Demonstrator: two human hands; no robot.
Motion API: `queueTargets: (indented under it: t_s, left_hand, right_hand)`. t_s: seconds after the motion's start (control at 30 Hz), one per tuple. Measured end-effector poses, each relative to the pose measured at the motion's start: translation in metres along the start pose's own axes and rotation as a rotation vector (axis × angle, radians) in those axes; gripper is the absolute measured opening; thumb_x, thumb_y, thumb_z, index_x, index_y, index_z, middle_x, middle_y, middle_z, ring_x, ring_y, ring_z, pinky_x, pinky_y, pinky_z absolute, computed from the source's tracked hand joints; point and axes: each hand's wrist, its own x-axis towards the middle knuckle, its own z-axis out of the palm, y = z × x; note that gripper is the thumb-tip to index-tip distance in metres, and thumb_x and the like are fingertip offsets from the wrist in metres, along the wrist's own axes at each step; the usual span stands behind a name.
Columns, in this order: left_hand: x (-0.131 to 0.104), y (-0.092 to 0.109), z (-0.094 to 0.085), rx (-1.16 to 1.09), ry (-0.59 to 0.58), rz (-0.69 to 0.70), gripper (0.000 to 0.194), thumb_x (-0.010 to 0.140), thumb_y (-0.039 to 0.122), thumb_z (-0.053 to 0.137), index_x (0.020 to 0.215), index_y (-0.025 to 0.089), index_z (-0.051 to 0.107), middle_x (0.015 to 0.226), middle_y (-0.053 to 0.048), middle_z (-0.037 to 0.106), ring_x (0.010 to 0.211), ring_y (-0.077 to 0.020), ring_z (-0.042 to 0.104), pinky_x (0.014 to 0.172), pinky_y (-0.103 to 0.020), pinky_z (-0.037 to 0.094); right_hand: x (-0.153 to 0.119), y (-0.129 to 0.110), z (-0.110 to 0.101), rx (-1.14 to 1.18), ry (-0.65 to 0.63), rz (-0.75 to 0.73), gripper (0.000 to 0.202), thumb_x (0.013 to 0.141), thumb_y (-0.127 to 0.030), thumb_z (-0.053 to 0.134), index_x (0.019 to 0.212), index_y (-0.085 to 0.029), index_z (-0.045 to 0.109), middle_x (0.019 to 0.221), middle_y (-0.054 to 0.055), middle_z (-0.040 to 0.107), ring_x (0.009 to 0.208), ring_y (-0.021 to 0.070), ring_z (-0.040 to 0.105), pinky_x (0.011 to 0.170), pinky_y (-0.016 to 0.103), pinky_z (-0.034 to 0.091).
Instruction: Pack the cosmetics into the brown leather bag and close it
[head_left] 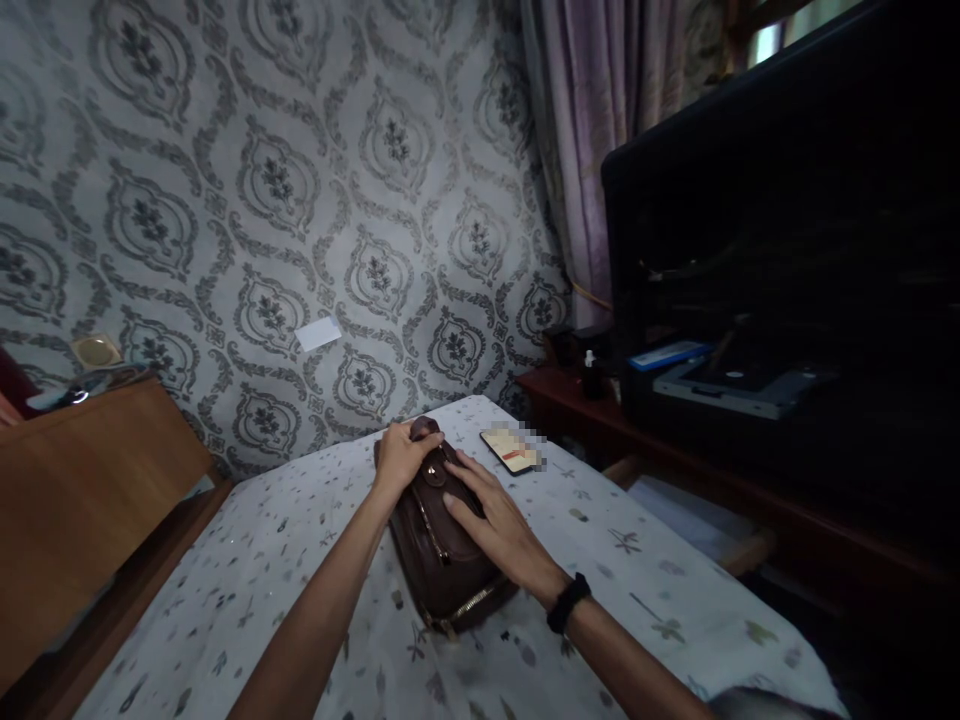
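A dark brown bag (439, 540) with gold zips and a round clasp lies on the bed's white patterned cover (300, 530). At the bag's far end, my left hand (399, 458) has its fingers closed on the strap or flap beside the clasp. My right hand (491, 510) rests on the bag's right side with its fingers spread, and a black band circles that wrist. To the right of the bag lies a phone (510, 452) with a lit yellowish screen.
A wooden headboard-like panel (97, 510) stands at the left. On the right are a large black screen (787, 230), a dark red desk (555, 395) with a small bottle (589, 375), and an open drawer (682, 515). Patterned wall (337, 200) rises behind the bed.
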Motion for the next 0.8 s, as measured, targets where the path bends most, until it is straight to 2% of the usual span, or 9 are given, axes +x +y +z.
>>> queueTargets:
  t_s: [0.17,0.27,0.33,0.4,0.47,0.53,0.63,0.7,0.8]
  left_hand:
    - [-0.001,0.003,-0.003,-0.036,-0.064,-0.011,0.028,0.071,0.042,0.07,0.061,0.017,0.065,0.056,0.002,0.06,0.054,-0.0133,0.052,0.056,-0.024,0.039]
    - [-0.004,0.0,-0.008,-0.044,-0.083,0.013,0.022,0.074,0.039,0.068,0.072,0.017,0.071,0.07,-0.002,0.069,0.066,-0.0174,0.06,0.067,-0.028,0.046]
    - [-0.01,-0.005,-0.013,-0.03,-0.037,0.103,0.02,0.073,0.034,0.071,0.085,0.019,0.073,0.086,-0.004,0.073,0.083,-0.0213,0.064,0.08,-0.032,0.049]
    - [-0.019,-0.013,-0.019,-0.021,0.054,0.197,0.028,0.071,0.029,0.074,0.097,0.021,0.072,0.101,-0.006,0.073,0.101,-0.0244,0.063,0.094,-0.036,0.046]
    - [-0.029,-0.021,-0.025,-0.062,0.113,0.193,0.032,0.072,0.027,0.073,0.104,0.021,0.069,0.109,-0.007,0.07,0.108,-0.0247,0.062,0.098,-0.037,0.045]
    - [-0.038,-0.026,-0.03,-0.091,0.139,0.147,0.028,0.075,0.029,0.069,0.102,0.019,0.067,0.105,-0.007,0.069,0.102,-0.0231,0.063,0.094,-0.035,0.046]
    - [-0.045,-0.028,-0.034,-0.026,0.175,0.109,0.019,0.079,0.034,0.065,0.088,0.017,0.065,0.09,-0.005,0.066,0.087,-0.0198,0.061,0.083,-0.031,0.046]
    - [-0.047,-0.026,-0.036,0.065,0.194,0.119,0.016,0.08,0.034,0.063,0.079,0.018,0.064,0.082,-0.003,0.063,0.08,-0.0181,0.057,0.076,-0.029,0.043]
    - [-0.047,-0.024,-0.037,0.149,0.201,0.137,0.018,0.08,0.032,0.061,0.068,0.019,0.062,0.072,0.0,0.058,0.075,-0.0168,0.052,0.072,-0.027,0.04]
  right_hand:
    - [0.001,0.002,-0.001,0.022,-0.005,-0.004,0.055,0.091,-0.046,0.053,0.137,-0.016,0.06,0.157,0.015,0.043,0.147,0.028,0.038,0.123,0.053,0.026]
    - [0.0,0.003,-0.004,0.048,-0.018,-0.017,0.055,0.09,-0.045,0.054,0.137,-0.017,0.06,0.157,0.014,0.043,0.147,0.0276,0.038,0.123,0.052,0.026]
    - [-0.003,0.0,-0.006,0.034,-0.022,-0.011,0.054,0.09,-0.044,0.054,0.136,-0.017,0.06,0.157,0.014,0.043,0.147,0.0278,0.038,0.123,0.051,0.027]
    - [-0.006,-0.005,-0.01,-0.009,-0.027,0.002,0.053,0.09,-0.043,0.054,0.136,-0.017,0.06,0.157,0.015,0.043,0.147,0.0282,0.037,0.123,0.051,0.026]
    - [-0.009,-0.015,-0.013,-0.07,-0.039,0.007,0.053,0.091,-0.043,0.053,0.137,-0.017,0.06,0.158,0.015,0.042,0.148,0.029,0.036,0.123,0.052,0.026]
    - [-0.01,-0.025,-0.014,-0.139,-0.055,0.001,0.056,0.091,-0.047,0.055,0.139,-0.019,0.058,0.159,0.015,0.04,0.149,0.0309,0.034,0.122,0.053,0.028]
    - [-0.01,-0.036,-0.01,-0.27,-0.071,-0.002,0.063,0.087,-0.05,0.062,0.142,-0.02,0.055,0.159,0.017,0.039,0.149,0.0359,0.032,0.119,0.058,0.03]
    - [-0.01,-0.039,-0.005,-0.358,-0.073,-0.008,0.065,0.084,-0.044,0.065,0.144,-0.021,0.053,0.158,0.018,0.04,0.149,0.0375,0.031,0.117,0.061,0.03]
    - [-0.01,-0.035,0.004,-0.443,-0.05,-0.05,0.064,0.083,-0.032,0.063,0.145,-0.02,0.05,0.156,0.019,0.042,0.149,0.0369,0.032,0.116,0.059,0.033]
